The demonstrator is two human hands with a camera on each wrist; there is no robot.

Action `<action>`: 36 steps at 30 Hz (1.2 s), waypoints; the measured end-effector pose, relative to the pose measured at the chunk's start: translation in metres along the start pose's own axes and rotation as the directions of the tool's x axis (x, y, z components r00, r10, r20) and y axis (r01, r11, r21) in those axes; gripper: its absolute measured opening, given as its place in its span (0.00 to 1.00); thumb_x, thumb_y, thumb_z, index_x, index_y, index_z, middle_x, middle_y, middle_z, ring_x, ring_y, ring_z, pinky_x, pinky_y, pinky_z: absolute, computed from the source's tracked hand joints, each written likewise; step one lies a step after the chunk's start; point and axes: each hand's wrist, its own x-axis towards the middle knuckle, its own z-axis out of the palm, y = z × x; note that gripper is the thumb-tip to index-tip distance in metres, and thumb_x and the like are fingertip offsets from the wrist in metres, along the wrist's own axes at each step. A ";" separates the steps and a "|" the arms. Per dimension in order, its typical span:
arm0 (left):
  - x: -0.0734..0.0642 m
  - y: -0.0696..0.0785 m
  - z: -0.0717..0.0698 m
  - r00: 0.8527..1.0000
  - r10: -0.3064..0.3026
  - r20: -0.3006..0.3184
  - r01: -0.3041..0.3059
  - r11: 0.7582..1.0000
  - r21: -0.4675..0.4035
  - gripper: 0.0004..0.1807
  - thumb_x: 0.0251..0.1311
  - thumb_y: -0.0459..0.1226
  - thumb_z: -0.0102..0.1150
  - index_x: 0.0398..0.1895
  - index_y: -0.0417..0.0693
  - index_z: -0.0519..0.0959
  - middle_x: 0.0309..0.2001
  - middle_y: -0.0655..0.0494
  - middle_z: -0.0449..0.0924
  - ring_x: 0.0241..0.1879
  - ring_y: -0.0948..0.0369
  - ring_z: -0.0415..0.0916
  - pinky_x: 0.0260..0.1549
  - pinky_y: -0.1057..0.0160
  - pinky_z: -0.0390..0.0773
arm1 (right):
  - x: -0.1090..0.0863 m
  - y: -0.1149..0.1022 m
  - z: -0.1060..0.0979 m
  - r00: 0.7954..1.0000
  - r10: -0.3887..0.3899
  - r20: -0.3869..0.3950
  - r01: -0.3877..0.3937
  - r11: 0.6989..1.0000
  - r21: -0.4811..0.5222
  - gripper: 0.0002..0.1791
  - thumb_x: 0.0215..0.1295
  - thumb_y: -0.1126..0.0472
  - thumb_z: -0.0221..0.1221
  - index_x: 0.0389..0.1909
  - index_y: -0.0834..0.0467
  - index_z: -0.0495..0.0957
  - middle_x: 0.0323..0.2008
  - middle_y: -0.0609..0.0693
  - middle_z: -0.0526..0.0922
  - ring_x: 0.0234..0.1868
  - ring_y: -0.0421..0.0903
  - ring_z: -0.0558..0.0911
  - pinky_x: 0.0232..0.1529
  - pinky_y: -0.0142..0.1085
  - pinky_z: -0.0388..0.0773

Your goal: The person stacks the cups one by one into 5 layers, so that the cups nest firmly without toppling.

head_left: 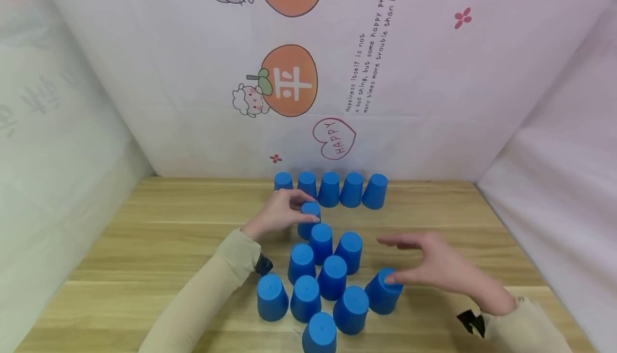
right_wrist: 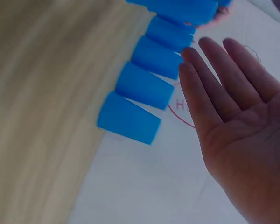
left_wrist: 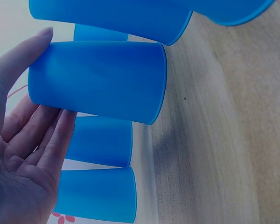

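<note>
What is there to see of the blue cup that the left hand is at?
The cup is plain blue, smooth and tapered, and looks like plastic. It is upside down: the narrower closed end is up, the wide rim faces the wooden table. The left hand holds it near the closed end, thumb on one side, fingers on the other. It stands between the back row of five cups and the nearer cups.

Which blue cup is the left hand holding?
The cup between the back row of five and the front cluster; the left hand pinches only this one near its top.
</note>
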 end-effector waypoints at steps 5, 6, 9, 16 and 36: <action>0.000 0.001 0.001 1.000 0.005 -0.007 -0.005 1.000 0.000 0.23 0.55 0.49 0.78 0.51 0.53 0.85 0.48 0.61 0.84 0.49 0.60 0.82 0.51 0.53 0.82 | -0.010 0.006 0.015 0.995 0.029 0.092 -0.038 0.994 0.105 0.31 0.53 0.43 0.76 0.57 0.51 0.83 0.52 0.42 0.86 0.51 0.44 0.84 0.51 0.48 0.82; 0.000 0.002 0.001 1.000 0.004 -0.007 -0.004 1.000 0.000 0.23 0.55 0.49 0.78 0.51 0.53 0.85 0.48 0.61 0.84 0.49 0.60 0.82 0.51 0.53 0.82 | -0.011 0.006 0.016 0.995 0.034 0.098 -0.046 0.991 0.124 0.29 0.54 0.44 0.76 0.56 0.52 0.84 0.51 0.41 0.86 0.49 0.42 0.84 0.50 0.47 0.83; 0.001 0.001 0.001 1.000 0.004 -0.006 -0.004 1.000 0.001 0.24 0.54 0.50 0.77 0.52 0.53 0.84 0.48 0.61 0.84 0.49 0.60 0.82 0.51 0.52 0.82 | -0.013 0.006 0.018 0.994 0.034 0.099 -0.050 0.985 0.164 0.25 0.55 0.47 0.76 0.52 0.53 0.86 0.46 0.40 0.87 0.44 0.41 0.85 0.47 0.45 0.84; -0.001 -0.002 0.001 1.000 0.009 0.004 -0.009 1.000 0.004 0.24 0.55 0.48 0.77 0.53 0.52 0.83 0.50 0.60 0.83 0.50 0.60 0.81 0.52 0.53 0.81 | -0.013 0.007 0.020 0.996 0.017 0.088 -0.031 0.986 0.166 0.27 0.56 0.48 0.76 0.52 0.58 0.85 0.45 0.40 0.87 0.43 0.40 0.85 0.45 0.44 0.84; 0.019 0.050 -0.071 0.973 0.097 -0.211 -0.113 0.992 -0.064 0.28 0.58 0.44 0.76 0.59 0.47 0.79 0.55 0.53 0.82 0.52 0.55 0.80 0.55 0.50 0.79 | -0.013 0.004 0.019 0.993 0.035 0.111 -0.055 0.982 0.179 0.24 0.57 0.50 0.75 0.52 0.57 0.85 0.45 0.40 0.88 0.43 0.40 0.85 0.45 0.44 0.84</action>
